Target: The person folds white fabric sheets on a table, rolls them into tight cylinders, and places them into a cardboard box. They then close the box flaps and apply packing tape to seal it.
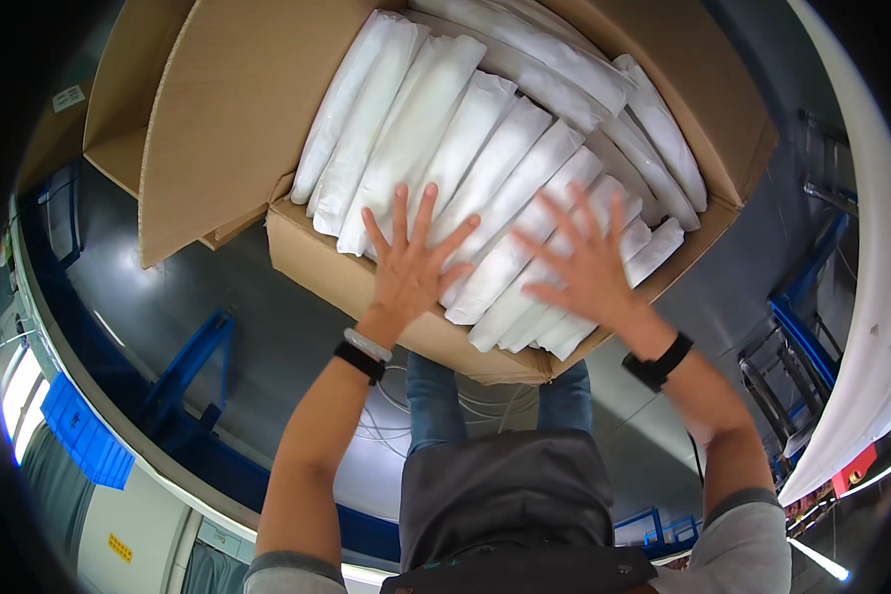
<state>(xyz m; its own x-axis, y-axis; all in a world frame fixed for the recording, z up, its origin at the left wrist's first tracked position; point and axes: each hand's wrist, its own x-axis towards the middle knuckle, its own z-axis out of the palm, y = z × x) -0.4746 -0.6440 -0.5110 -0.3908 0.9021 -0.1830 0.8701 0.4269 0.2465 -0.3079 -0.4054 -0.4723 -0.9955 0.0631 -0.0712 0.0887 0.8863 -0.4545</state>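
Note:
Below me is a large open cardboard box (312, 247), packed with several long bundles in white wrapping (465, 129). Most bundles lie side by side in a slanting row; others lie crosswise along the far side. Over the near left ends of the row, my left hand (411, 262) is spread with fingers apart, holding nothing. To its right, my right hand (584, 257) is spread as well, a little blurred, above the bundles nearer the right wall. Whether either palm touches the wrapping I cannot tell. What is inside the wrapping is hidden.
A tall cardboard flap (238, 119) stands up on the box's left, with another carton (119, 148) beyond it. Blue metal frames (183, 371) stand on the grey floor at left and right. A blue crate (84, 431) is at lower left. Pale cables lie near my legs.

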